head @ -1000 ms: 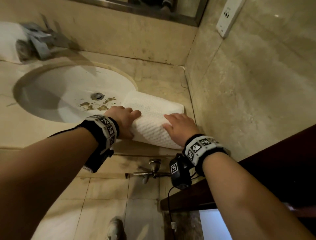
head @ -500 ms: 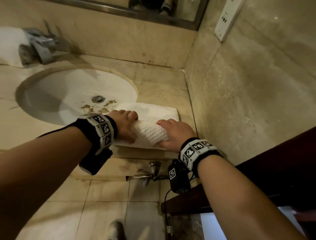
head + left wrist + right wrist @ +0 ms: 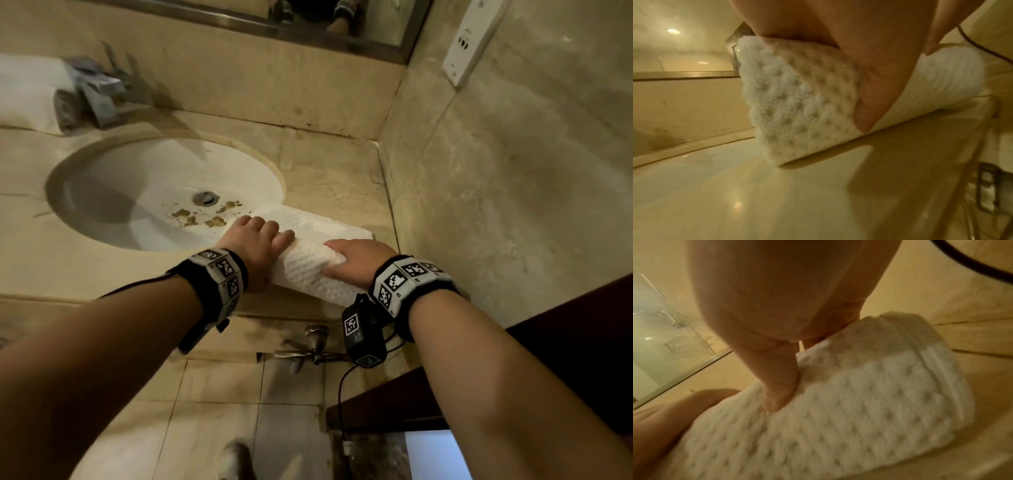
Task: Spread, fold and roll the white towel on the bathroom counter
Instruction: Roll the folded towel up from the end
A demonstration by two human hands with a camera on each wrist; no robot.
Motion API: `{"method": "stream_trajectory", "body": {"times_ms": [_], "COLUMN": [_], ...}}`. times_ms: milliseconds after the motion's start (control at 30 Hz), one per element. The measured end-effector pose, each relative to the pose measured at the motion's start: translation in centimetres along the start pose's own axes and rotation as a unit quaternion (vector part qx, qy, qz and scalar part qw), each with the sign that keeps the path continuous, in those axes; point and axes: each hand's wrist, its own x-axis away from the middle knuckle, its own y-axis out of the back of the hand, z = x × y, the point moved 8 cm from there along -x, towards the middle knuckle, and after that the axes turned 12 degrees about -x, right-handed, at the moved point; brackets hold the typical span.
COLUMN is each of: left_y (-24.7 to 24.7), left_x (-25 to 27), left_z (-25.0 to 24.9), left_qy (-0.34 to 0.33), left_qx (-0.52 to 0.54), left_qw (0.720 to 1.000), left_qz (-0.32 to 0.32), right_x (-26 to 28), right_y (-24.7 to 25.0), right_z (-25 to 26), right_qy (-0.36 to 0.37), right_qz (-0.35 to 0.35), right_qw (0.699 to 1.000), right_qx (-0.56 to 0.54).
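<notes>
The white waffle-textured towel (image 3: pixel 310 274) lies on the beige counter (image 3: pixel 339 185) to the right of the sink, its near part wound into a thick roll. A short flat strip stretches away from the roll. My left hand (image 3: pixel 257 245) curls over the roll's left end, and in the left wrist view its thumb (image 3: pixel 875 97) presses the towel (image 3: pixel 797 105) from the near side. Gripping the right part of the roll is my right hand (image 3: pixel 354 262), whose thumb (image 3: pixel 781 382) digs into the towel (image 3: pixel 859 402).
The white sink basin (image 3: pixel 113 192) holds brown debris (image 3: pixel 186 216) near the drain. A faucet (image 3: pixel 99 92) and another white towel (image 3: pixel 24 89) sit at the back left. The tiled wall (image 3: pixel 496 171) rises close on the right. A dark wooden edge (image 3: pixel 445 387) is near my right forearm.
Both hands have rolled the towel further away from me; the roll is thicker and the flat strip beyond it shorter. The hands have come closer together.
</notes>
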Motion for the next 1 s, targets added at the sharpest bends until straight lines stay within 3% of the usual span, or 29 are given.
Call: {"method": "stream_trajectory", "body": {"times_ms": [167, 333, 400, 500, 667, 800, 933, 1000], "left_y": [0.6, -0.2, -0.1, 0.1, 0.2, -0.6, -0.1, 0.3], "left_x": [-1.8, -1.1, -0.7, -0.4, 1.1, 1.1, -0.4, -1.0], "left_z": [0.9, 0.9, 0.9, 1.1, 0.8, 0.8, 0.9, 1.0], "left_qy": [0.007, -0.025, -0.031, -0.04, -0.045, -0.027, -0.024, -0.028], "left_qx": [0.072, 0.197, 0.194, 0.136, 0.072, 0.035, 0.055, 0.082], "left_qw": [0.994, 0.958, 0.961, 0.985, 0.996, 0.999, 0.997, 0.992], "left_qz": [0.083, 0.206, 0.195, 0.099, -0.017, -0.009, 0.046, 0.088], "right_x": [2.0, 3.0, 2.9, 2.5, 1.9, 1.2, 2.2, 3.1], "right_y": [-0.5, -2.2, -1.7, -1.1, -0.9, -1.3, -0.5, -0.8], "right_z": [0.2, 0.9, 1.8, 2.3, 0.8, 0.5, 0.5, 0.9], "right_qy": [0.048, 0.069, 0.077, 0.069, 0.017, 0.02, 0.054, 0.079], "right_qz": [-0.146, -0.131, -0.136, -0.107, 0.013, 0.016, -0.125, -0.145], "right_qw": [0.988, 0.985, 0.982, 0.988, 0.996, 0.993, 0.99, 0.984], "right_qx": [-0.001, 0.093, 0.101, 0.088, -0.092, -0.118, 0.024, 0.073]}}
